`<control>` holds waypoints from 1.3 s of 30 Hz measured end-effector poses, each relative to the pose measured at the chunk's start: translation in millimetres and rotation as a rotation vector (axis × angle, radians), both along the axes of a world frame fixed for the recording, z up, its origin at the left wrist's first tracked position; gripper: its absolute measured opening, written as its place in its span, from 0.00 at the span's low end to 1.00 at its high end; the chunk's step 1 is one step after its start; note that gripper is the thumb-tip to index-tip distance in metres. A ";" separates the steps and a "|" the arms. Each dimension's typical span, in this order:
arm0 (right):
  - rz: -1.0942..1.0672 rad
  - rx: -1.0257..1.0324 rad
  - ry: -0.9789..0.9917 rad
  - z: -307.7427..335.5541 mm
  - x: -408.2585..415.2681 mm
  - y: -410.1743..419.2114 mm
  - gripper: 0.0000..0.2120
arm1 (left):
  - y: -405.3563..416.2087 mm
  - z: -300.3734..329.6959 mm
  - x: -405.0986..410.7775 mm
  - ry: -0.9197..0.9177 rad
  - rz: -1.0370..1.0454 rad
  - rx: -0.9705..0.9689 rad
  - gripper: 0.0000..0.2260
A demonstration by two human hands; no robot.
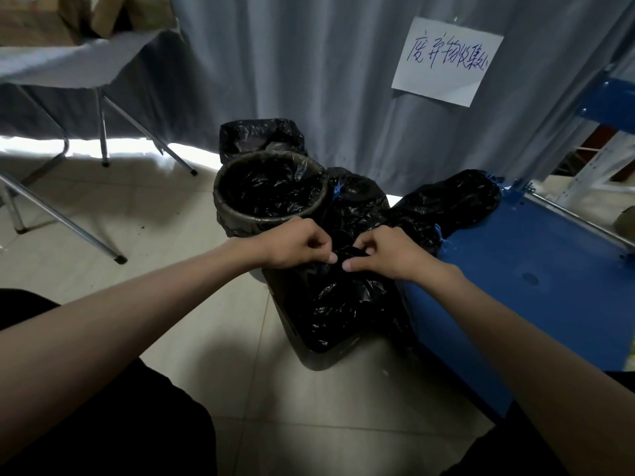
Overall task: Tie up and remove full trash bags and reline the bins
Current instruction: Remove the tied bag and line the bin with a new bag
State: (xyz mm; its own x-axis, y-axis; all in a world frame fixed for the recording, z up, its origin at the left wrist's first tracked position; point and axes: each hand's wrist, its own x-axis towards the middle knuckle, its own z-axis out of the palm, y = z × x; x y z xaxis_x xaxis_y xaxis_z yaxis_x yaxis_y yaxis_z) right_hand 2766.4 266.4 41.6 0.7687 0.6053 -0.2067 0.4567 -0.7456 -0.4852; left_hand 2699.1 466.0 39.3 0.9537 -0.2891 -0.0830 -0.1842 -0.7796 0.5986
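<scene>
Midway, by the look of it: left hand [295, 247] and right hand [385, 254] both pinching the gathered neck of the black trash bag [343, 304], which sits in the near bin [309, 352] on the floor beside the blue shelf [515, 286]. Knot apparently unfinished, bag not yet lifted out. Round bin [240, 218] behind already lined with black plastic. Two tied bags [457, 201] with blue ties leaning close by, seemingly done. Left to do: finish tying, remove, reline

The pale tiled floor [192, 214] carries three lined bins [271, 194], folding-table legs [103, 146] and a blue platform [515, 269].
</scene>
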 end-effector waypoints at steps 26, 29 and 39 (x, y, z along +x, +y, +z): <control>-0.241 0.506 0.372 -4.4 7.9 -9.9 0.08 | -6.1 0.1 -14.9 -0.580 -0.084 0.359 0.08; -0.346 0.540 0.324 -7.8 10.5 -11.9 0.05 | -6.3 0.2 -16.1 -0.501 -0.150 0.276 0.06; -0.578 0.389 0.073 -19.3 18.0 -20.4 0.05 | 4.8 5.7 -25.0 0.287 0.011 0.253 0.28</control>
